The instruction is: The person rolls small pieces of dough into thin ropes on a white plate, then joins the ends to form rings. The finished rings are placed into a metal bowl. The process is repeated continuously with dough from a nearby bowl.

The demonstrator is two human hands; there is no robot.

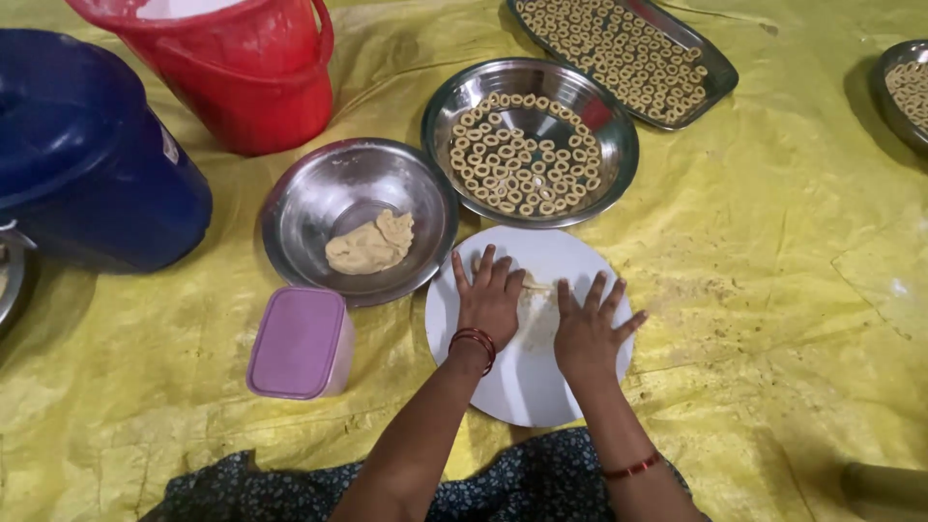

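My left hand and my right hand lie flat, fingers spread, on a white round plate. Between and under the palms runs a thin strip of pale dough. A steel bowl to the left holds a lump of the same dough. Just beyond the plate, a second steel bowl is filled with several small dough rings.
A lilac lidded box sits left of the plate. A red bucket and a dark blue container stand at the far left. Steel trays of rings lie at the top and far right. Yellow sheet covers the floor.
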